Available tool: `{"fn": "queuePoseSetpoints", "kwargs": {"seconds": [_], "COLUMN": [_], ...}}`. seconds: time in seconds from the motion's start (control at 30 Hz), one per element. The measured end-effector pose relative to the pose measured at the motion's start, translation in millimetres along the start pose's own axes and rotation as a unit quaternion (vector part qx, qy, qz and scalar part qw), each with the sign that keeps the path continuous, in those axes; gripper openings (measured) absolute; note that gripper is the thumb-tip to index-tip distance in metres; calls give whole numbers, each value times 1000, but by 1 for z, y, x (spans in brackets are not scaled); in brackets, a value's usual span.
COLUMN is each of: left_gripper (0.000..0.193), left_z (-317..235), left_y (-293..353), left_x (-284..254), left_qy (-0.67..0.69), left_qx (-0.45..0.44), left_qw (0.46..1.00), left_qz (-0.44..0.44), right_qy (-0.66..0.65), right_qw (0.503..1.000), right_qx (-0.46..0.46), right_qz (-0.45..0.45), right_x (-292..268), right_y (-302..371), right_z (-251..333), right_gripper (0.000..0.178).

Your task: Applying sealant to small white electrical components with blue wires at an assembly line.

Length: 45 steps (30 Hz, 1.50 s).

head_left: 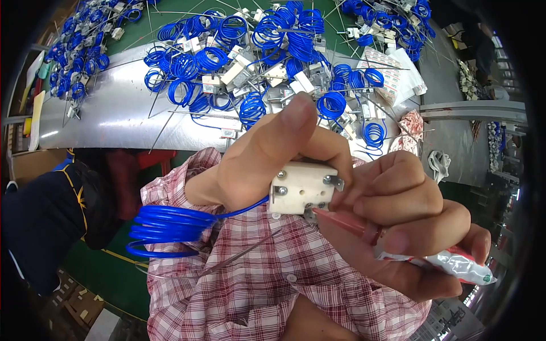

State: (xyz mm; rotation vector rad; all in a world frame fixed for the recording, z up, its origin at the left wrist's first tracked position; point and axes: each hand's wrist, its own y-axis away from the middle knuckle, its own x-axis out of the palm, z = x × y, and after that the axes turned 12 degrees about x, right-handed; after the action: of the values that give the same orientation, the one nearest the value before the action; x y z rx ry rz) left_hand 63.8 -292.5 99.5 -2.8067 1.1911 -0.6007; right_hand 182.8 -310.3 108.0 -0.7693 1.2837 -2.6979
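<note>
My left hand [247, 165] is closed around a capillary thermostat [293, 199], its white block with screws and metal terminals held up in front of my chest. From the block a blue line runs to a coil [170, 230] hanging to the left, with a thin metal rod slanting below it. My right hand [418, 207] grips a squeezed silver-and-red glue tube [455, 264] with a red nozzle [350, 223]. The nozzle tip lies at the block's lower edge, beside a small metal part; whether it touches cannot be made out.
A metal-topped table [108, 122] carries a heap of similar blue-coiled thermostats [250, 62], with more piles at the far left and far right. White printed packets [392, 74] and a crumpled cloth [410, 128] lie on the right. A dark-clothed person [42, 221] is at the left.
</note>
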Motion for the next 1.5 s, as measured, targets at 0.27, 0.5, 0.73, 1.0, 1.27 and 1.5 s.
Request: {"fn": "queuePoseSetpoints", "kwargs": {"seconds": [0.27, 0.5, 0.73, 1.0, 1.27, 1.5], "left_gripper": [81, 67, 58, 29, 49, 55], "left_z": [4, -75, -200, -62, 46, 50], "left_y": [21, 38, 80, -84, -172, -144], "left_x": [-20, -123, -384, -306, -270, -298], "left_qy": [-52, -361, -350, -732, -724, -706], "left_qx": [20, 158, 203, 46, -358, -319], "left_qw": [996, 877, 548, 657, 532, 613], "left_qz": [-73, -274, -732, -175, 253, 154], "right_qy": [-15, 174, 235, 175, 195, 191], "right_qw": [998, 912, 859, 884, 874, 865], "right_qx": [-49, -153, -151, -132, -128, -119], "right_qz": [-48, -339, -428, -414, -427, -449], "right_x": [7, -50, -53, -57, -78, -95], "right_y": [-4, -44, -55, -58, -52, -54], "right_z": [-21, -1, 0, -11, -3, 0], "right_gripper": [46, 33, 40, 31, 35, 34]}}
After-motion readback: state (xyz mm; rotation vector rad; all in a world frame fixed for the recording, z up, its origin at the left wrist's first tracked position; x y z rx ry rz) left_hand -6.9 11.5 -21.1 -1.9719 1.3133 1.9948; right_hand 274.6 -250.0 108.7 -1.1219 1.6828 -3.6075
